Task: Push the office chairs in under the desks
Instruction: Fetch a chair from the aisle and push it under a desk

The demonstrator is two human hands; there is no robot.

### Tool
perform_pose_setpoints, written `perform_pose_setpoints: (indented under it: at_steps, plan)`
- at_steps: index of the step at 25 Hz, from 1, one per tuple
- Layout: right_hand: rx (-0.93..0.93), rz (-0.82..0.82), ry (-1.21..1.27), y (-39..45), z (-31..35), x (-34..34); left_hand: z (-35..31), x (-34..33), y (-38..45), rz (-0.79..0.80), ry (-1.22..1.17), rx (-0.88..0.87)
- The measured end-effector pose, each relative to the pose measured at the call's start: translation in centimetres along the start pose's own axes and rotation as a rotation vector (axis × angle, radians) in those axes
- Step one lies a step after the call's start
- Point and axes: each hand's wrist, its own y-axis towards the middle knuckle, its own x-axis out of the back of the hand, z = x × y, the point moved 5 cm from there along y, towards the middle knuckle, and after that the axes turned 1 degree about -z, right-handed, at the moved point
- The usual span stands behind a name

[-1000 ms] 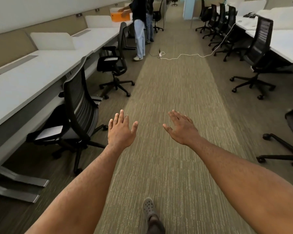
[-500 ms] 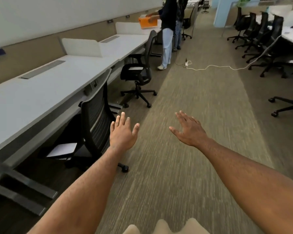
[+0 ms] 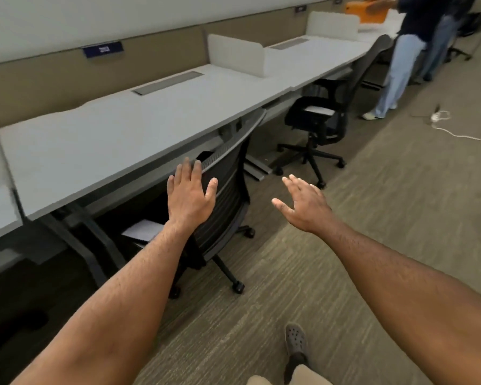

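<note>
Fingers spread on both hands — left hand (image 3: 190,197) before the mesh-backed chair (image 3: 225,190), right hand (image 3: 303,204) over ribbed carpet (image 3: 372,218).

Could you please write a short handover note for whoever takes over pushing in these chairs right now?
Left hand: open, at the backrest top of the near chair; contact unclear.
Right hand: open, empty, over the carpet.
Near chair: seat partly under the desk, backrest out.
Far chair: standing clear of the desk, in the aisle.
Done: nothing confirmed.
Left: push both chairs in.
</note>
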Motion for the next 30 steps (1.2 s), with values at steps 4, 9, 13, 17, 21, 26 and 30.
perform_pose_setpoints:
  at_steps: [4,9,13,17,21,26,30]
  plan:
    - [0.143,0.059,0.013,11.3,-1.4,0.6,-0.1,-1.4,7.3,0.051,0.065,0.220]
    - [0.312,0.036,0.057,24.2,-0.9,2.2,-0.5,-3.2,10.7,0.064,0.050,0.429]
    - [0.355,0.142,-0.029,32.5,0.4,1.0,0.0,-3.7,10.5,-0.027,0.080,0.430]
    - [0.414,0.086,-0.004,36.6,0.5,-0.6,1.7,-3.5,12.2,-0.044,0.075,0.460]
    - [0.447,0.017,-0.039,39.3,0.9,-1.0,4.4,-2.9,13.8,-0.069,0.108,0.452]
    - [0.479,0.005,0.005,41.1,2.7,-2.1,9.3,-1.7,14.3,-0.102,0.145,0.485]
    - [0.451,0.062,0.019,43.0,4.1,-3.5,13.5,-1.2,15.7,-0.075,0.167,0.527]
